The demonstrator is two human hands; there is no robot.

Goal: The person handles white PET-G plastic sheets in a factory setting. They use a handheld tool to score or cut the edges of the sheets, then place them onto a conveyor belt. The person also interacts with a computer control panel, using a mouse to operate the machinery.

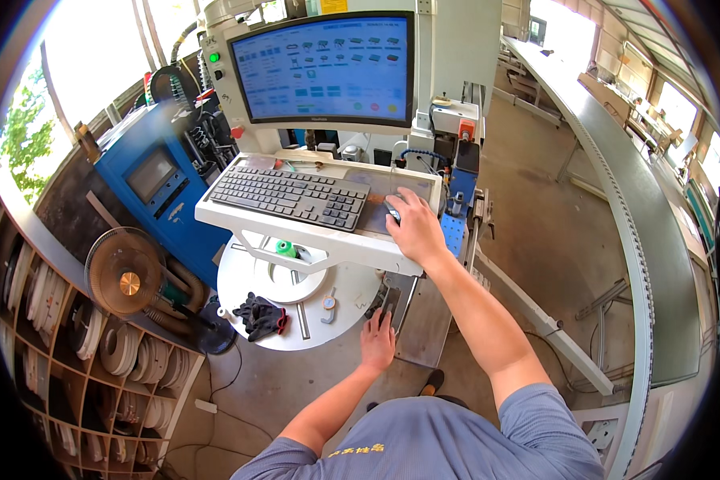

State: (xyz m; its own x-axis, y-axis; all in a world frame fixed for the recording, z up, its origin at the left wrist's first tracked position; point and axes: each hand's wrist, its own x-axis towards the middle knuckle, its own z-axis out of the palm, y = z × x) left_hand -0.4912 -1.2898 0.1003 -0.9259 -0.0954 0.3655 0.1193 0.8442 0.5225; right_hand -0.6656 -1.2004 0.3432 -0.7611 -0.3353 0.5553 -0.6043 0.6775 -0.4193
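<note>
My right hand (418, 228) is curled over a dark computer mouse (393, 210) on the keyboard tray (296, 238), right of a black keyboard (290, 196). Lower down, my left hand (378, 344) has its fingers stretched forward at the right edge of a round white table (348, 282). Its fingertips meet the near end of a dark, flat, narrow piece (390, 301); whether they grip it is unclear. A dial gauge (329, 303) and black gloves with red cuffs (261, 315) lie on the round table. Above the tray, a monitor (324, 68) shows a blue screen with icons.
A fan (126, 272) stands at the left before a blue cabinet (156, 180). Wooden pigeonhole shelving (60, 372) with discs fills the lower left. A machine rail (426, 324) is close on my right, and a long conveyor-like bench (656, 264) curves along the far right.
</note>
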